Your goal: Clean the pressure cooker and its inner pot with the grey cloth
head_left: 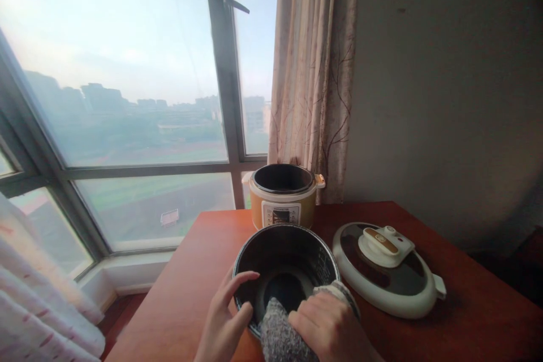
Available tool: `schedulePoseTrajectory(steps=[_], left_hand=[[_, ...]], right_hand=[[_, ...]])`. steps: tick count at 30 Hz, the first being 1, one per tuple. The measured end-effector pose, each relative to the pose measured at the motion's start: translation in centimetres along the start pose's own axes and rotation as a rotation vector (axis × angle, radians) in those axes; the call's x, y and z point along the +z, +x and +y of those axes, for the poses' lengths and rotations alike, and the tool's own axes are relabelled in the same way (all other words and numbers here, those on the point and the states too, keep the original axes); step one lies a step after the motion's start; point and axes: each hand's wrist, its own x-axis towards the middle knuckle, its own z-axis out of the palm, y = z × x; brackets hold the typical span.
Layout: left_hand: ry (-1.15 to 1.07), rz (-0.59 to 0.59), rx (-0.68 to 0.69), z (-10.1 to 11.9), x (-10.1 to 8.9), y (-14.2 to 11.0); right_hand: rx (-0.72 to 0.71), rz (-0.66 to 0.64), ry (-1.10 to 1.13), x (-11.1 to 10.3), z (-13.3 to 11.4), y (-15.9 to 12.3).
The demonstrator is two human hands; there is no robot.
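A dark inner pot (292,249) with a shiny rim stands tilted toward me on the table, its inside in view. My left hand (231,311) is at the pot's left rim, thumb and forefinger apart around the edge, the other fingers behind the wall. In my right hand (324,319) is a bunched grey cloth (280,331), held at the pot's near right rim. One end of the cloth hangs over the pot's opening; a paler part of it lies by the right rim.
Behind the pot stands a gold and white electric pressure cooker (258,203), uncovered. Its lid (407,277) lies to the right on the reddish-brown table (169,305). A window (139,68), a patterned curtain (311,68) and a grey wall (436,102) border the table.
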Motion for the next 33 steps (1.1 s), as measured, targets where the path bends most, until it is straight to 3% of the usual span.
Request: schedulePoseTrajectory(steps=[6, 9, 12, 19, 27, 33], left_hand=[[-0.055, -0.368, -0.068, 0.3, -3.4, 3.6], [-0.103, -0.468, -0.138, 0.3, -4.2, 4.5], [-0.183, -0.422, -0.17, -0.2, -3.9, 4.5], [-0.328, -0.283, -0.152, -2.6, -2.4, 3.6], [-0.401, -0.246, -0.175, -2.3, -2.0, 3.4], [-0.353, 0.035, -0.123, -2.3, -0.8, 1.9]], right_hand=[[-0.058, -0.02, 0.075, -0.6, 0.8, -0.9], [-0.069, 0.01, 0.092, -0.6, 1.1, -1.3], [-0.048, 0.064, 0.076, -0.3, 1.0, -1.4], [-0.043, 0.051, 0.068, -0.6, 0.8, -1.2], [-0.061, 0.051, 0.031, -0.4, 0.9, -1.2], [-0.077, 0.105, -0.032, 0.0, 0.8, -1.0]])
